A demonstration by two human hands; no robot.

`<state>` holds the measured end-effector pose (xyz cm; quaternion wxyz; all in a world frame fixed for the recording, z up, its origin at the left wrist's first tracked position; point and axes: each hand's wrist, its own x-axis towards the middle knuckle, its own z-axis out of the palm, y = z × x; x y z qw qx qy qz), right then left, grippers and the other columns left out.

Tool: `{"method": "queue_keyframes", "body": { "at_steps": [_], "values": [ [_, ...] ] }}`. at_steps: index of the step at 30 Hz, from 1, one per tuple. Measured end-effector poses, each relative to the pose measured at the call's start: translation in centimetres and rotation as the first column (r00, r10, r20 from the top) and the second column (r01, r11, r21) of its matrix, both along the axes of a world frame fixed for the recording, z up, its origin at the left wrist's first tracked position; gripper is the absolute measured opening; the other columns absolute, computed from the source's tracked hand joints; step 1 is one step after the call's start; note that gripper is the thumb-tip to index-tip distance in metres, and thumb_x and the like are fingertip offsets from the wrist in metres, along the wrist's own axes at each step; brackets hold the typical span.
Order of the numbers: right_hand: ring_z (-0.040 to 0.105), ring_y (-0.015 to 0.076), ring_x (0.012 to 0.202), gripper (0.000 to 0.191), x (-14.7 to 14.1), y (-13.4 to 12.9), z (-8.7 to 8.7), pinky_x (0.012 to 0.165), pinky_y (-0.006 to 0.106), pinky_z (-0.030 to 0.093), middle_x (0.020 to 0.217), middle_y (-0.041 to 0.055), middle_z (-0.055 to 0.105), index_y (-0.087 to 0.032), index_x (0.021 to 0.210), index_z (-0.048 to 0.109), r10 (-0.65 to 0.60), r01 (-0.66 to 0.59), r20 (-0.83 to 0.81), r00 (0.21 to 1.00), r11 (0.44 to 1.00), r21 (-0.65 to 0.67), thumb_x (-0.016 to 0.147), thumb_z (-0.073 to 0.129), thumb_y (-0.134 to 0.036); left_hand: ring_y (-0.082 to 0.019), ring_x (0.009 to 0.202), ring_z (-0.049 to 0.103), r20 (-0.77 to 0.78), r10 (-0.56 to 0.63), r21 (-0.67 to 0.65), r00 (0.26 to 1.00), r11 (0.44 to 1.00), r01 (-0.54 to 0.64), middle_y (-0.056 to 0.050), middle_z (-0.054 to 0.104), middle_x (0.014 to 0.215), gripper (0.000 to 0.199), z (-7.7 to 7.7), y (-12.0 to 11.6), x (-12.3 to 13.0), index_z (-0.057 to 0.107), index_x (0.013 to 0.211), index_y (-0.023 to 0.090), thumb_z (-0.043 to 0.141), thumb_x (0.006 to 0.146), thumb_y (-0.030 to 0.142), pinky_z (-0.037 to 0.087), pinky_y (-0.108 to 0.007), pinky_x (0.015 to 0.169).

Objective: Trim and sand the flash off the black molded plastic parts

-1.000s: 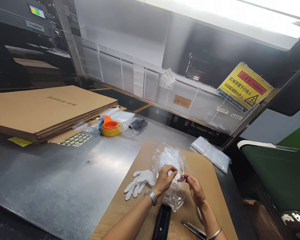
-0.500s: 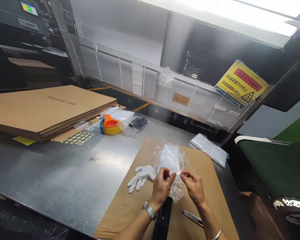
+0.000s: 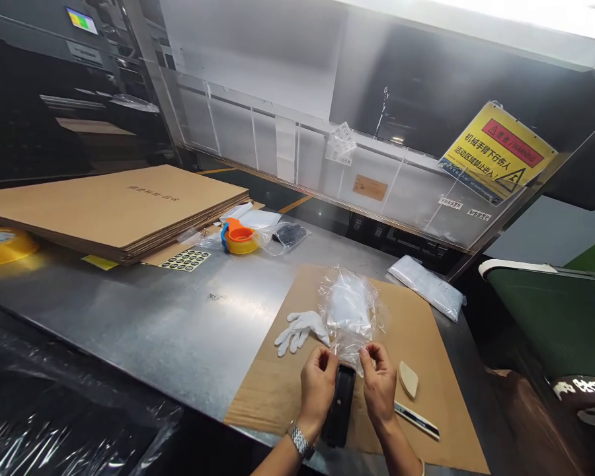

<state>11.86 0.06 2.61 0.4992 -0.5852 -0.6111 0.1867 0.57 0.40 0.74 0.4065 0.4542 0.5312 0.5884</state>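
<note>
A clear plastic bag (image 3: 348, 344) with something white inside lies in front of me on a cardboard sheet (image 3: 277, 390). My left hand (image 3: 319, 383) pinches the near edge of the bag at its left. At the right of the same edge, my right hand (image 3: 379, 382) pinches the plastic between thumb and fingers. A long black object (image 3: 342, 406) lies between my hands, partly under the bag; I cannot make out its kind. A white glove (image 3: 300, 329) rests left of the bag. Beside my right hand are a utility knife (image 3: 417, 421) and a tan wedge-shaped piece (image 3: 408, 380).
Flat cardboard stacks (image 3: 178, 205) occupy the table's (image 3: 218, 344) left. Farther back are an orange tape dispenser (image 3: 240, 239) and a sticker sheet (image 3: 186, 260). A white plastic-wrapped packet (image 3: 429, 287) lies back right. A yellow tape roll (image 3: 7, 248) shows at far left. A clear panel (image 3: 317, 158) stands behind.
My hands have drawn slightly apart and nearer, with the bag's near edge between them. The tan piece has come into sight beside my right hand. The view has shifted left.
</note>
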Motion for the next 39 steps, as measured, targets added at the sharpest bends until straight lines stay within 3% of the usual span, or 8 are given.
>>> {"method": "queue_keyframes", "body": {
  "at_steps": [3, 8, 13, 20, 24, 27, 34, 39],
  "values": [
    [0.055, 0.0177, 0.083, 0.018, -0.7, -1.0, 0.0, 0.077, 0.030, 0.044, 0.080, 0.0025, 0.059, -0.020, 0.079, 0.057, 0.094, -0.095, 0.096, 0.991, 0.995, 0.005, 0.087, 0.047, -0.034, -0.021, 0.084, 0.052, -0.206, 0.044, 0.133, 0.978, 0.991, -0.017, -0.006, 0.058, 0.087, 0.017, -0.2, -0.7, -1.2, 0.059, 0.092, 0.018, 0.053, 0.080, 0.028, 0.042, -0.035, 0.075],
    [0.053, 0.0228, 0.099, 0.025, -0.7, -3.9, -1.5, 0.085, 0.036, 0.041, 0.101, 0.0094, 0.060, -0.020, 0.103, 0.055, 0.052, -0.038, 0.228, 0.972, 0.997, -0.065, 0.088, 0.043, -0.036, -0.022, 0.079, 0.050, -0.487, 0.004, 0.214, 0.873, 0.970, 0.115, -0.005, 0.056, 0.075, 0.021, -0.8, -0.5, -4.0, 0.067, 0.086, 0.023, 0.049, 0.079, 0.014, 0.038, -0.038, 0.080],
    [0.060, 0.0221, 0.060, 0.038, -0.3, -8.4, -5.1, 0.053, 0.028, 0.040, 0.067, 0.0079, 0.060, -0.020, 0.077, 0.057, -0.036, 0.119, 0.313, 0.949, 0.962, -0.247, 0.085, 0.041, -0.053, -0.025, 0.079, 0.051, -0.630, -0.005, 0.114, 0.777, 0.989, 0.098, -0.007, 0.058, 0.078, 0.027, -2.9, -1.6, -5.9, 0.067, 0.093, 0.020, 0.046, 0.079, 0.011, 0.040, -0.039, 0.074],
    [0.048, 0.0105, 0.037, 0.058, 1.9, -12.7, -5.6, 0.036, 0.019, 0.030, 0.047, -0.0027, 0.047, -0.019, 0.072, 0.056, 0.118, -0.039, 0.149, 0.982, 0.893, -0.448, 0.087, 0.022, -0.065, -0.024, 0.083, 0.059, -0.678, -0.143, -0.071, 0.721, 0.989, 0.130, -0.009, 0.066, 0.085, 0.027, -3.9, -3.5, -5.9, 0.065, 0.097, 0.016, 0.043, 0.083, 0.015, 0.044, -0.036, 0.075],
    [0.046, 0.0064, 0.040, 0.058, 1.9, -13.4, -5.1, 0.034, 0.015, 0.031, 0.057, -0.0029, 0.049, -0.016, 0.077, 0.057, 0.239, -0.363, -0.278, 0.930, 0.711, -0.603, 0.080, 0.036, -0.070, -0.019, 0.072, 0.062, -0.644, -0.263, -0.145, 0.718, 0.964, 0.223, -0.006, 0.068, 0.079, 0.026, -3.2, -3.6, -6.0, 0.067, 0.094, 0.018, 0.044, 0.084, 0.021, 0.045, -0.029, 0.067],
    [0.040, 0.0046, 0.031, 0.059, 1.4, -12.9, -5.7, 0.030, 0.015, 0.029, 0.051, -0.0054, 0.045, -0.016, 0.073, 0.053, 0.198, -0.435, -0.403, 0.894, 0.605, -0.667, 0.075, 0.040, -0.073, -0.017, 0.068, 0.062, -0.620, -0.364, -0.170, 0.695, 0.927, 0.334, -0.004, 0.069, 0.076, 0.026, -2.8, -3.7, -6.5, 0.069, 0.094, 0.019, 0.046, 0.084, 0.023, 0.046, -0.026, 0.063],
    [0.040, 0.0077, 0.024, 0.063, 0.9, -12.1, -8.2, 0.024, 0.016, 0.020, 0.041, -0.0058, 0.043, -0.018, 0.067, 0.047, 0.125, -0.267, -0.252, 0.960, 0.683, -0.680, 0.075, 0.026, -0.077, -0.016, 0.072, 0.063, -0.677, -0.427, -0.166, 0.600, 0.883, 0.440, -0.003, 0.070, 0.082, 0.027, -2.9, -4.7, -8.0, 0.065, 0.101, 0.021, 0.046, 0.082, 0.019, 0.049, -0.025, 0.067],
    [0.063, 0.0183, 0.054, 0.060, -0.2, -12.6, -7.7, 0.044, 0.023, 0.042, 0.064, 0.0074, 0.063, -0.018, 0.077, 0.061, 0.108, -0.086, 0.015, 0.994, 0.859, -0.504, 0.084, 0.027, -0.066, -0.022, 0.093, 0.062, -0.785, -0.319, -0.133, 0.532, 0.924, 0.357, -0.012, 0.067, 0.102, 0.036, -3.4, -6.3, -6.2, 0.054, 0.117, 0.015, 0.036, 0.086, 0.012, 0.048, -0.035, 0.081]
  ]
}}
